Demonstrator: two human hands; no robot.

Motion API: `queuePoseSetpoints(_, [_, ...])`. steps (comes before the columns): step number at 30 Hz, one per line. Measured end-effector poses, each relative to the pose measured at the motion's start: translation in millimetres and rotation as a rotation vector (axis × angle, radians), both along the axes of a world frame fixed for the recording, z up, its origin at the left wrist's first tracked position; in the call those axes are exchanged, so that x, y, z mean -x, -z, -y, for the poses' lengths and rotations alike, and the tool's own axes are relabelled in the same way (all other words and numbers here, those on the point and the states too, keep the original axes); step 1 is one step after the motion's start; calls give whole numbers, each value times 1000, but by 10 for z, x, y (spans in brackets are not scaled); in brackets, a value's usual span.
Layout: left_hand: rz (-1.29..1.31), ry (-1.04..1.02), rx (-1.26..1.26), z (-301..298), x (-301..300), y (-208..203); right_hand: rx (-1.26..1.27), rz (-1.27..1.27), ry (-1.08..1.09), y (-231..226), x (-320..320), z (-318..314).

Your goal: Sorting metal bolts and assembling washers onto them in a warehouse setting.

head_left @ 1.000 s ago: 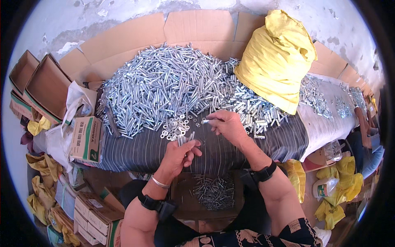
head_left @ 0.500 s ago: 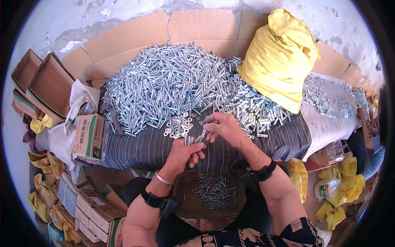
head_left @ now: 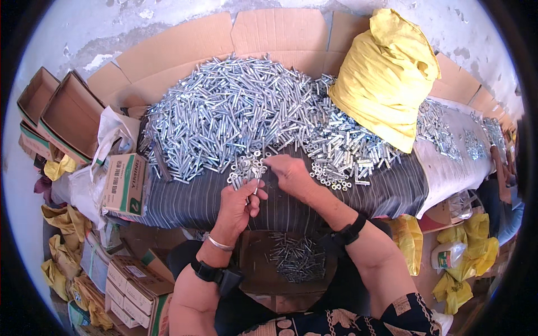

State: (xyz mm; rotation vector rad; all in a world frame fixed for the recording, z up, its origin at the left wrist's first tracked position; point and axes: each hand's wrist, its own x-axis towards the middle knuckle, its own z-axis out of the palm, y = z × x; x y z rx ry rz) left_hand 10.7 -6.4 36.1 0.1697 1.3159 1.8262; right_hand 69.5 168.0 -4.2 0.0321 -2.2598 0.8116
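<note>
Our left grip (head_left: 239, 201) holds a few bolts (head_left: 237, 182); their shiny silver ends stick out. Our right grip (head_left: 288, 172) is just by the round, flat washers (head_left: 247, 166), but we can't tell if it holds any.

Patchy pale wall (head_left: 168, 22) behind brown cardboard (head_left: 278, 32)

1. A bulging yellow sack (head_left: 386, 84) stands before cardboard sheets (head_left: 280, 31) lining the flaking wall (head_left: 137, 25).
2. At left, open cardboard boxes (head_left: 73, 115) tilt near a white plastic bag (head_left: 116, 130) and a closed carton (head_left: 117, 187).
3. Lower left, smaller boxes (head_left: 130, 294) are stacked.
4. Lower right, a white tub (head_left: 450, 252) sits beside yellow bags (head_left: 479, 249).
</note>
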Motion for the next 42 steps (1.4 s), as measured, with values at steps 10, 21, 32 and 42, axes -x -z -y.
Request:
queuePoseSetpoints(10, [33, -68, -21, 87, 66, -26, -104, 159, 41, -94, -230, -31])
queuePoseSetpoints(21, [-16, -57, 28, 12, 6, 27, -126, 332, 224, -3, -169, 22])
queuePoseSetpoints(32, [-27, -30, 28, -54, -39, 44, 136, 359, 347, 109, 12, -222])
queuePoseSetpoints(42, [-31, -35, 38, -95, -40, 50, -34, 342, 427, 99, 82, -76])
